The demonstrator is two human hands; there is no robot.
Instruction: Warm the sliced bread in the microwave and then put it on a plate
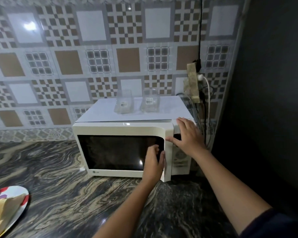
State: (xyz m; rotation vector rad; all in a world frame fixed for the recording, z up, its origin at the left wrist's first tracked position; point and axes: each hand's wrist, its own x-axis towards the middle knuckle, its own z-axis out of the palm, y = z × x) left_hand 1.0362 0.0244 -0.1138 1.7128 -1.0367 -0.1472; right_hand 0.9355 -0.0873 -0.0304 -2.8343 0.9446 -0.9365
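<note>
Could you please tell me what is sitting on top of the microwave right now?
Two clear containers with barcode labels stand side by side on the microwave. They look empty. The right hand covers its top right front corner.

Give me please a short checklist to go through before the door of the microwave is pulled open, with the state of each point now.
1. Left hand grips the door's right edge: ok.
2. Right hand braces the microwave at its top right corner, so it should not slide: ok.
3. Counter in front of the door free for its swing: ok.
4. Two glass containers on top stand back from the front edge, though a jolt could shift them: ok.
5. Inside is empty and clean: cannot tell, the window is dark.
6. Bread ready on the plate at the lower left: ok, but only partly in view.
</note>
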